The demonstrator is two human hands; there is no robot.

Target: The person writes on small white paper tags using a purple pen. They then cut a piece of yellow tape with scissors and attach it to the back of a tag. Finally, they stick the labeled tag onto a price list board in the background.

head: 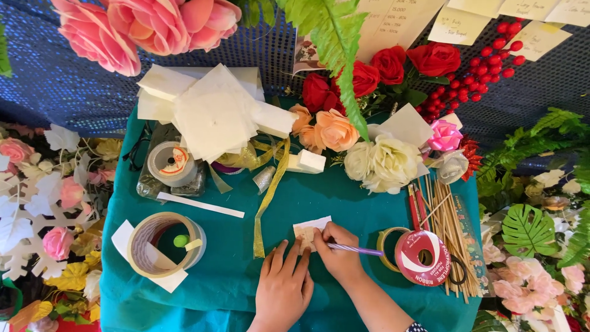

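Where the teal cloth covers the bench [319, 203], nearly every edge is crowded with craft stuff. Backdrop behind: dark blue sequinned mesh [74, 92], paper notes pinned along the top right. Artificial flowers all round: big pink blooms [147, 24] top left, red roses [393, 64], a spray of red berries [491, 67], peach roses [329, 129], cream roses [384, 163], a green fern frond [335, 43] hanging over them. Loose stack of white paper squares [209, 110] at the back of the cloth. Grey tape roll [172, 163] beside it; wide clear tape roll [163, 245] front left, sitting on white paper. Gold ribbon [267, 197] trails down the middle. Bundle of thin wooden sticks [452, 233] at right, with a red ribbon spool [421, 258] lying against it.

Small card [310, 232] lies flat near the front edge, centre of the cloth. Left hand [283, 286] rests palm down just below and left of it, fingers spread and extended, fingertips at the card's lower left edge; nothing clamped in that grip. Right hand [338, 252] sits on the card's right side, covering part of it, grip closed round a purple pen [356, 249] whose barrel points off to the right, tip down at the card.

Card: small, whitish, roughly rectangular, slightly skewed to the bench edge. Faint pale pattern on it; details too small to make out.
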